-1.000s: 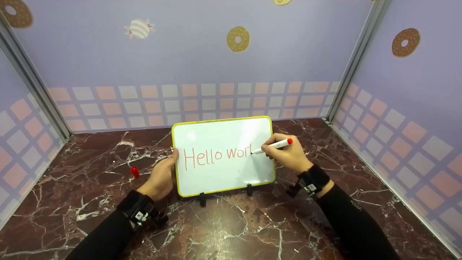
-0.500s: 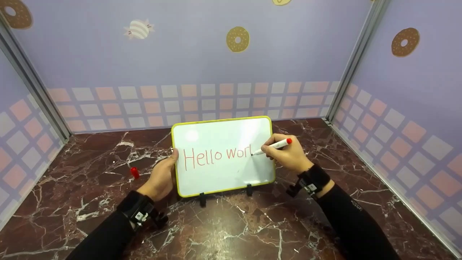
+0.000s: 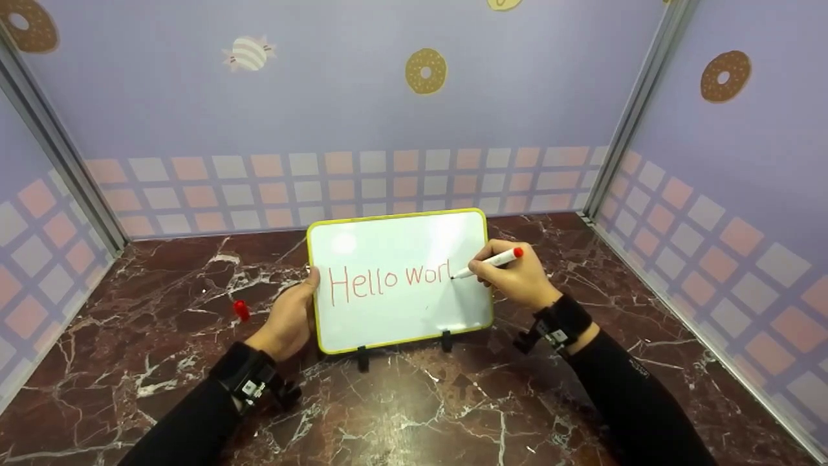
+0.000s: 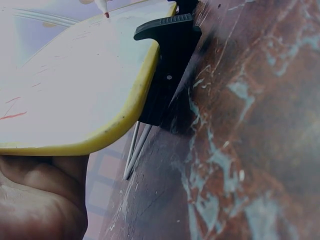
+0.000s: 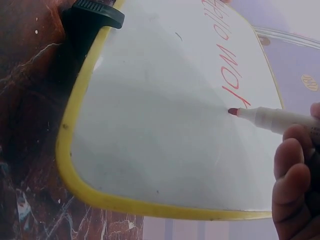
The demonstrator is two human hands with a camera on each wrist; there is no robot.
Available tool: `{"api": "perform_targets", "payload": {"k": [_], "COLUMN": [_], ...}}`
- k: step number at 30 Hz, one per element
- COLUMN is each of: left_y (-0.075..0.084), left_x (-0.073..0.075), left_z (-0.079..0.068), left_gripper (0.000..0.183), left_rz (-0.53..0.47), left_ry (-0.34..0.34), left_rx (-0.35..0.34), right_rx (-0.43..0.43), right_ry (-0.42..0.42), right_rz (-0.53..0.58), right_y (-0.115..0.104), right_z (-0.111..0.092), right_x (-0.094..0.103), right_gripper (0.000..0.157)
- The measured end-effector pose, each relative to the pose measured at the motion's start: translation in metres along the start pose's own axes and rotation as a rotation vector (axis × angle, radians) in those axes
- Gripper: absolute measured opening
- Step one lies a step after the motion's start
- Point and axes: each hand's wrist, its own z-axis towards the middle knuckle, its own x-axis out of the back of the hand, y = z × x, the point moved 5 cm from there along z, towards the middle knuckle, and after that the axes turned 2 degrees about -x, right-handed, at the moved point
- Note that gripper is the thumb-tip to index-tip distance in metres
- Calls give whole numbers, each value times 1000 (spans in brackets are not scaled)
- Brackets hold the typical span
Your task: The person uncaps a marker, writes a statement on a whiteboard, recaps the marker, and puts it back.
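A small whiteboard (image 3: 388, 330) with a yellow rim stands tilted back on a black stand (image 4: 167, 75), whose two front hooks show at its lower edge. Red handwriting (image 3: 362, 283) across it reads "Hello worl". My left hand (image 3: 288, 317) grips the board's left edge, thumb at the front rim and the other fingers behind, mostly hidden. My right hand (image 3: 521, 275) pinches a white marker (image 3: 498, 259) with a red end. In the right wrist view the marker's red tip (image 5: 233, 111) is at the board, by the last letters. A red marker cap (image 3: 241, 309) lies left of my left hand.
The dark red marbled tabletop (image 3: 401, 414) spreads around the board. Behind it rises a lilac back wall (image 3: 349, 116) with checks and donut prints. A similar side wall (image 3: 763, 162) stands at the right. Thin metal legs (image 4: 134, 150) prop the stand from behind.
The marker tip has slid very slightly down and right at the foot of the "l". My left hand, the board and the cap stay where they were.
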Motion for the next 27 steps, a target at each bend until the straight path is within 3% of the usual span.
{"api": "perform_targets", "payload": {"k": [7,14,27], "left_y": [0,0,0], "left_x": [1,-1,0], "left_z": [-1,-1,0], "left_gripper": [65,69,67], "left_rz": [6,1,-5], "left_ry": [-8,-59,-23], "left_rx": [4,-2,9], "right_rx": [-3,5,-29], "right_ry": [-3,7,67], "right_rz": [13,67,91], "right_y": [1,2,2], "right_z": [0,0,2], "right_x": [1,5,14], "right_gripper": [12,12,12]}}
